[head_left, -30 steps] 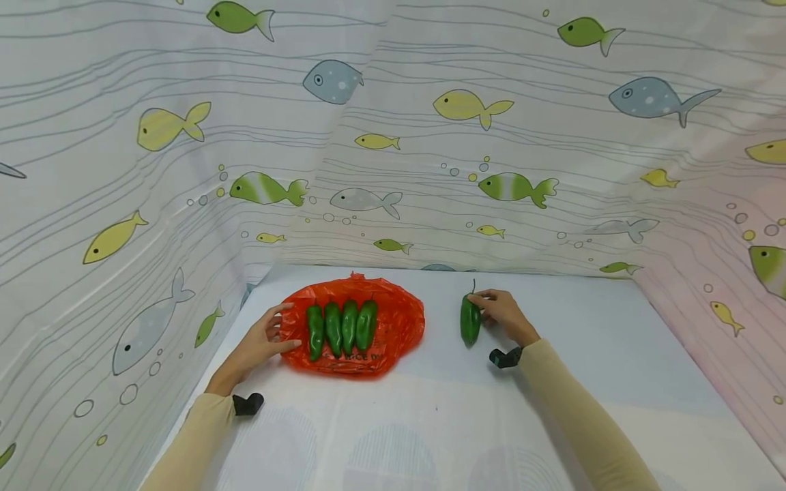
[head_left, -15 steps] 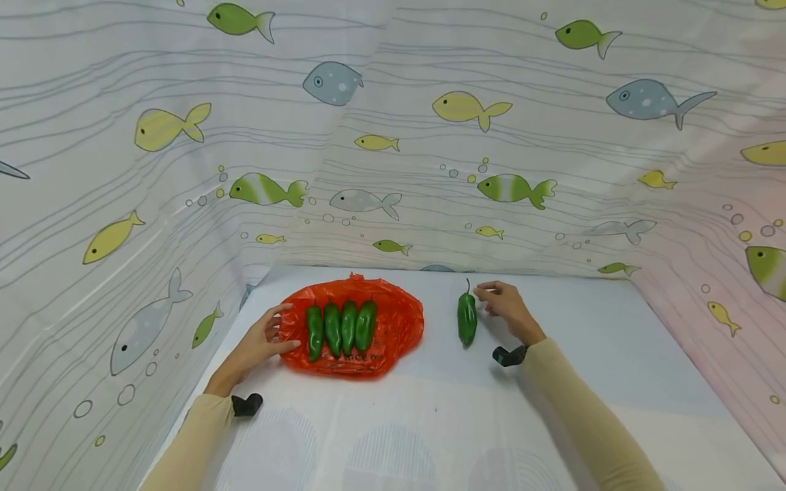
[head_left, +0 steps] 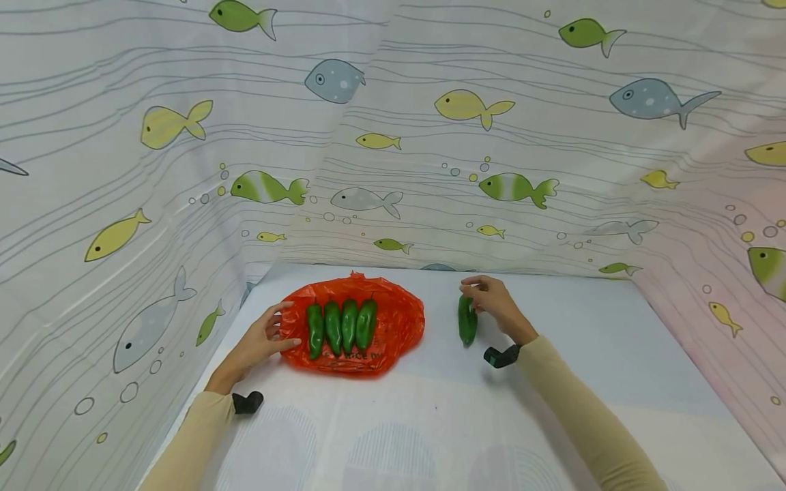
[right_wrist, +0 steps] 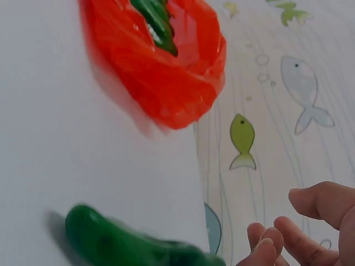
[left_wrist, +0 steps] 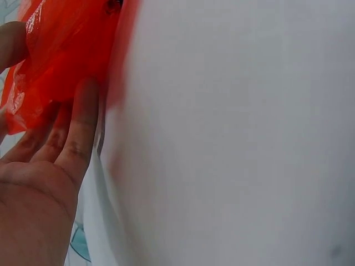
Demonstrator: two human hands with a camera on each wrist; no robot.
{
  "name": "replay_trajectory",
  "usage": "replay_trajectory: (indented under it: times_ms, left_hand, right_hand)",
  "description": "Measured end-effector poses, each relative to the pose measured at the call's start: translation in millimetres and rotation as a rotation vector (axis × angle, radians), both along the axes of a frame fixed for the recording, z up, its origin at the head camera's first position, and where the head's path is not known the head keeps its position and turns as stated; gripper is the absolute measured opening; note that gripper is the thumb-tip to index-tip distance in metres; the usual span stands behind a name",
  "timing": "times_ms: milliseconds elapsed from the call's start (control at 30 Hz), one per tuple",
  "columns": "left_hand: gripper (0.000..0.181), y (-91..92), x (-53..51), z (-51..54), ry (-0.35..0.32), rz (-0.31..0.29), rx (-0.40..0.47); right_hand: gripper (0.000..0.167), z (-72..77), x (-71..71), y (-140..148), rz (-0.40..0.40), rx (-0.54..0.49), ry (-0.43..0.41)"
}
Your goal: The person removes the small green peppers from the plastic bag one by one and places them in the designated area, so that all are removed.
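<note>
A red plastic bag (head_left: 399, 327) lies spread on the table with several long green peppers (head_left: 340, 331) side by side on it. At its left edge, my left hand (head_left: 260, 341) holds the plastic between thumb and fingers; in the left wrist view some fingers (left_wrist: 83, 119) reach behind the red film. My right hand (head_left: 494, 303) is over the stem end of a lone green pepper (head_left: 467, 327) to the right of the bag. The right wrist view shows thumb and fingers apart, beside this pepper (right_wrist: 119, 244). Its stem is hidden.
A white table (head_left: 417, 436) carries everything. Walls of fish-printed cloth (head_left: 430, 170) enclose it at the back and both sides. A small black device (head_left: 248, 404) sits at my left wrist, and a similar black one (head_left: 501, 356) at the right.
My right hand was at the lone pepper's upper right, drew away to the right, and is now back left over its stem end. The pepper shifted slightly left. My left hand stays put.
</note>
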State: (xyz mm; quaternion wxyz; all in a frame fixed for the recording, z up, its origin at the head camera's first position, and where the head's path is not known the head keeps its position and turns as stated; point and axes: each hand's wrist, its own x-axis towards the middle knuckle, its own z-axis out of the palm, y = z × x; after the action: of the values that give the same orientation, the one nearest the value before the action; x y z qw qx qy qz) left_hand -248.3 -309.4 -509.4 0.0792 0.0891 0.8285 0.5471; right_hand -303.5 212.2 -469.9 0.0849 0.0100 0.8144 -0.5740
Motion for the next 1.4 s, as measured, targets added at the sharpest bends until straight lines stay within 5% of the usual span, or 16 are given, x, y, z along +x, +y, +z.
replay_trajectory:
  times_ms: [1400]
  left_hand:
    - [0.084, 0.5, 0.1, 0.8, 0.012, -0.012, -0.002]
  right_hand:
    - [0.034, 9.3, 13.5, -103, 0.213, -0.042, 0.080]
